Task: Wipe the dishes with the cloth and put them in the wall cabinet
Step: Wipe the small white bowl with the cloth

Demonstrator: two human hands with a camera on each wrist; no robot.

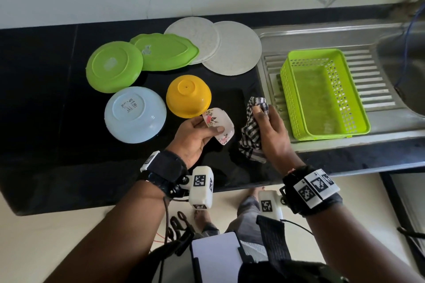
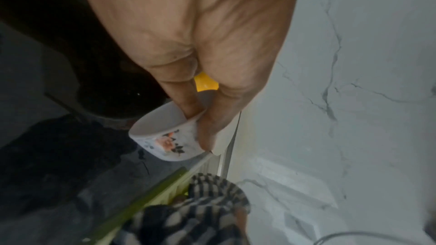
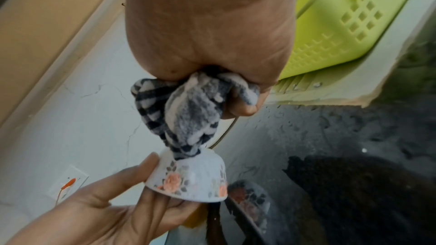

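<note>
floral bowl (image 1: 219, 127) sits tilted in the left hand (image 1: 195, 135), lifted off the black counter (image 1: 46, 99) just in front of the upside-down yellow bowl (image 1: 188, 96); the left wrist view shows fingers (image 2: 188, 103) hooked inside the rim and the thumb pressed on the outer wall, so the hand pinches the bowl's edge. just right of the floral bowl, the right hand (image 1: 272, 132) has its fingers curled tight round a bunched black-and-white checked cloth (image 1: 251, 135), whose loose end hangs toward the counter; in the right wrist view the cloth's tip touches the bowl's base. behind and left of the yellow bowl lie, all face down, a pale blue plate (image 1: 135, 114), a round green plate (image 1: 114, 66), a leaf-shaped green plate (image 1: 167, 51) and two white plates (image 1: 234, 48), the nearer edges overlapping. right of the cloth hand, a lime green basket (image 1: 322, 92) rests on the steel drainboard (image 1: 377, 80) of the sink.
</note>
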